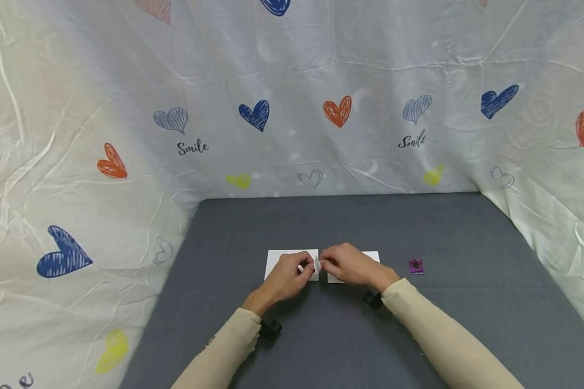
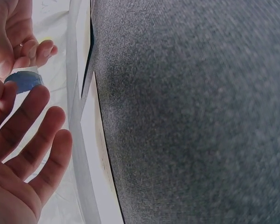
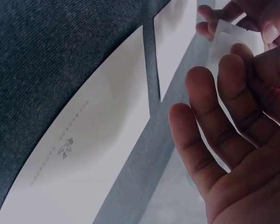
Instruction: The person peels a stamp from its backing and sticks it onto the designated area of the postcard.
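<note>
The small serrated packet [image 3: 233, 38] lies between left fingers [image 2: 30, 108] and right fingers [image 3: 203, 91]; both pinch it, nearly closed.

Heart-printed cloth [image 1: 292, 54] hung around a grey table [image 1: 350, 221] suggests a makeshift booth.

From my end I made out a single small packet [image 3: 222, 45] — thin, whitish and partly translucent, its zigzag-cut edge plain in the right wrist view. The left wrist view gave me a blue patch [image 2: 24, 83] with a curved upper edge, below a strip of white; I couldn't tell whether it belonged to the packet or was a separate piece. The left hand [image 1: 290, 274] and right hand [image 1: 352, 265] both pinched the packet — fingertips close together, covering much of it. I saw it held up in the air, near the gap between two white sheets [image 1: 276, 260].
</note>
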`<state>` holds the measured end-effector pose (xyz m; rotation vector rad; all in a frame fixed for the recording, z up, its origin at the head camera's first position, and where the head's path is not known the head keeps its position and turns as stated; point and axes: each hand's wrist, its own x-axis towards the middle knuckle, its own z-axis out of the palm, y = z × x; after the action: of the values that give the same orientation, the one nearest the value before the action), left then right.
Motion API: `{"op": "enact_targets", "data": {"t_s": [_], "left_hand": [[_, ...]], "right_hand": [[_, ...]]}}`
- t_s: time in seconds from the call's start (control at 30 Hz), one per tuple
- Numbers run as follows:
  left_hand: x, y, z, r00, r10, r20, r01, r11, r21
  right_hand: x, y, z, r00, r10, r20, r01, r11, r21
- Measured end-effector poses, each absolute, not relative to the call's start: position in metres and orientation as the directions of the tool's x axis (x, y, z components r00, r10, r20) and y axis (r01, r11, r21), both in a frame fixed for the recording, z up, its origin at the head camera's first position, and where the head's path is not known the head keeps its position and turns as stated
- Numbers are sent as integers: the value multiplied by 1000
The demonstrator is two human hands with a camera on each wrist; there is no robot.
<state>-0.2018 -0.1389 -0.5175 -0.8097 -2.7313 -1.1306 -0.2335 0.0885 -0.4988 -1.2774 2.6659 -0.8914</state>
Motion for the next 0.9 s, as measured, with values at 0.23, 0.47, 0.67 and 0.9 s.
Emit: {"op": "enact_targets", "data": {"t_s": [0.23, 0.47, 0.67, 0.9], "left_hand": [[-202, -141, -517, -853, 440, 281, 510, 587, 628], [-201, -143, -519, -865, 425, 266, 487, 581, 652], [-201, -145, -521, -881, 401, 252, 460, 595, 660], [-201, -147, -521, -888, 382, 255, 450, 610, 653]], "right_hand": [[-235, 94, -499, -666, -716, 207, -700, 505, -505], [-235, 103, -500, -682, -698, 217, -690, 516, -507], [-236, 118, -500, -720, -671, 180, -641, 543, -542], [-237, 146, -498, -765, -632, 126, -582, 593, -557]]}}
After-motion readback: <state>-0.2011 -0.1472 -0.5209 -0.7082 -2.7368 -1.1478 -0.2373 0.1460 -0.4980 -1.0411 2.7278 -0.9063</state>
